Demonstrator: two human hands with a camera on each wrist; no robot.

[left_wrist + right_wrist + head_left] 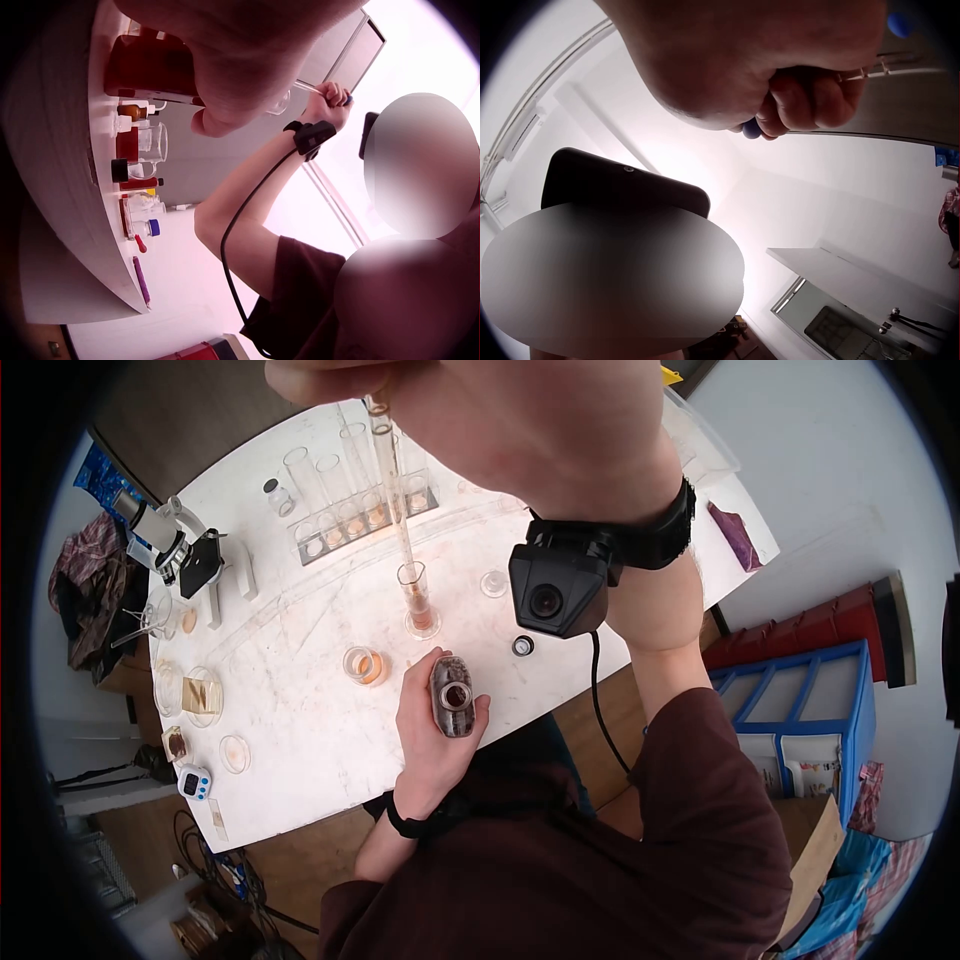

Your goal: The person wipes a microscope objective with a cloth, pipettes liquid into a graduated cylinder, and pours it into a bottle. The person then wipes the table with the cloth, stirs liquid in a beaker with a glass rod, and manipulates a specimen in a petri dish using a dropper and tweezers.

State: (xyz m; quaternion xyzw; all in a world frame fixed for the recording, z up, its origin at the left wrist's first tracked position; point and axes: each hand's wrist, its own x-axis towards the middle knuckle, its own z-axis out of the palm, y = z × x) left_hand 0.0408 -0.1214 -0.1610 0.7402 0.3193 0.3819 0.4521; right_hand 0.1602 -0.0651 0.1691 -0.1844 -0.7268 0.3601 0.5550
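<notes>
Showing from my distant station: both hands are occupied and well apart. The right hand (520, 430), raised high, has its fingers curled round the upper part of a slender glass tube (398, 500); the left hand (432, 730) grips a brown bottle (453, 724) between thumb and fingers.

The tube hangs nearly upright above the desk (300, 770), its lower end at the mouth of a measuring cylinder (413, 585); how deep it reaches I cannot tell. I judge it light, stiff and fragile, slippery if wet, and best held near the top without sideways strain. The bottle, at the desk's near edge, should be heavier and smooth; I would hold it round the body.

In appearance, the tube is clear and narrow; the bottle is dark, flat-sided and uncapped. The cylinder shows orange low down. Nearby lie a small beaker (366, 666) with orange contents and a black cap (522, 646).
</notes>
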